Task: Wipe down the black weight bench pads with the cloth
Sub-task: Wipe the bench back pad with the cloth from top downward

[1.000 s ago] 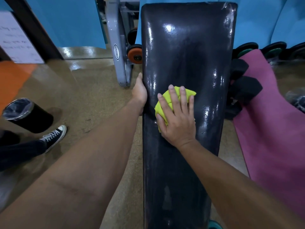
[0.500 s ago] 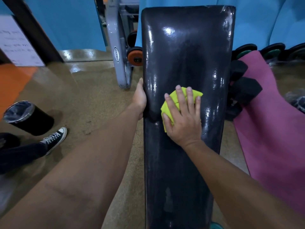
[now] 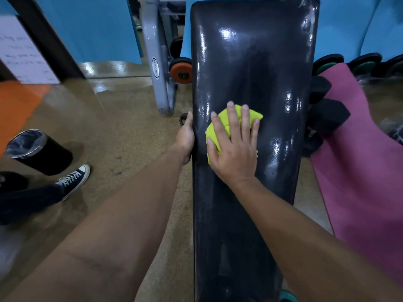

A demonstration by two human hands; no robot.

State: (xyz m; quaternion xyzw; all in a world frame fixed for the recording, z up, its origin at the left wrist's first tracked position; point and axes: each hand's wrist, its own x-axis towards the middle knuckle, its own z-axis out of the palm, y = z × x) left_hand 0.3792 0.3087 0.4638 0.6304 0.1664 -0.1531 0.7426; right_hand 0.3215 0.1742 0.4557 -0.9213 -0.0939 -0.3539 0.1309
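Yellow-green cloth point(image 3: 220, 131) lies mid bench pad point(image 3: 250, 62), pinned under the flat, spread right hand point(image 3: 234, 151); no clench, just palm pressure. Left hand point(image 3: 185, 138) grips the pad's left edge. Risks: cloth bunching and slipping from under the palm, likely streaks on the shiny vinyl. Black bin point(image 3: 37, 152) on the floor holds only a liner, as far as visible.

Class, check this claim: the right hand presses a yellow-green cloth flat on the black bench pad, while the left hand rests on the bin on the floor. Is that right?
Not quite. In the head view the left hand grips the pad's left edge; the bin stands apart on the floor. The right hand does press the cloth flat on the pad.
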